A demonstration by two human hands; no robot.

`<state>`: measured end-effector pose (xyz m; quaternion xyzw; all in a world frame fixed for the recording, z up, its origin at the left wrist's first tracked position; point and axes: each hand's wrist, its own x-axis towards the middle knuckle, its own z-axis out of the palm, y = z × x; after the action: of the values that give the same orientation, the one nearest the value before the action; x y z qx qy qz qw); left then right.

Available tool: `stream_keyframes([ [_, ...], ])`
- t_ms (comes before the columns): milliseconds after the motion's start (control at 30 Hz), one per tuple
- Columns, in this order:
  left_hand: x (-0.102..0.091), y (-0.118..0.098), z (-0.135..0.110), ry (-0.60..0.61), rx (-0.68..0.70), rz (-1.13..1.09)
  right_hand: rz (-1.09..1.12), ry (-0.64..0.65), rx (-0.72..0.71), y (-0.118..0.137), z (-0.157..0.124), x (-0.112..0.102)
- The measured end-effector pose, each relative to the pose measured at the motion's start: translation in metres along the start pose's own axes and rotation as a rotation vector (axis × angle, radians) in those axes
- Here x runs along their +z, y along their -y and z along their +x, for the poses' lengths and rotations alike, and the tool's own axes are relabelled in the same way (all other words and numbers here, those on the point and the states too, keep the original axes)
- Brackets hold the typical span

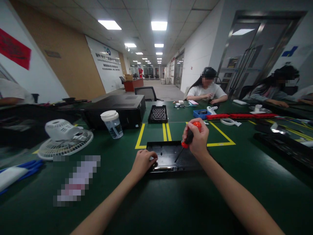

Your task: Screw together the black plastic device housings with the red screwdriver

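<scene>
Centrally, a red-and-black screwdriver is gripped by the right hand, with the fingers wrapped around its handle; its shaft is slanted down and leftward over a shallow black panel, though whether the surface is touched by the tip cannot be told. The panel is laid flat on the green table, directly in front of the person. At its left edge the left hand is placed, its fingers loosely curled; whether anything is held between them cannot be made out. Beyond the panel, yellow tape lines are marked on the table, and a small black tray is set behind them. To the left, a lidded cup is stood beside a large black case.
</scene>
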<state>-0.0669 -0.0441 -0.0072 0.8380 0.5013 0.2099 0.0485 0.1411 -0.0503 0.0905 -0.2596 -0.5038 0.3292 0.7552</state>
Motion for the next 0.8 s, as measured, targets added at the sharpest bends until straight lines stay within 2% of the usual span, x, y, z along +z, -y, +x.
stream_keyframes([
  [233,-0.011,-0.010,-0.010,-0.121,-0.026,-0.099,0.016,-0.019,-0.035,0.008,0.003,-0.003],
  [333,-0.012,-0.015,-0.014,-0.123,-0.035,-0.228,0.030,-0.019,-0.040,0.012,0.003,-0.003],
  [500,-0.013,-0.026,-0.018,-0.045,-0.143,-0.546,0.077,-0.028,-0.047,0.019,0.001,0.000],
  [633,-0.013,-0.035,-0.018,0.131,-0.253,-0.902,0.149,-0.058,-0.039,0.027,-0.002,0.005],
  [800,-0.005,-0.038,-0.020,0.162,-0.324,-1.218,0.248,-0.085,-0.019,0.034,-0.004,0.009],
])
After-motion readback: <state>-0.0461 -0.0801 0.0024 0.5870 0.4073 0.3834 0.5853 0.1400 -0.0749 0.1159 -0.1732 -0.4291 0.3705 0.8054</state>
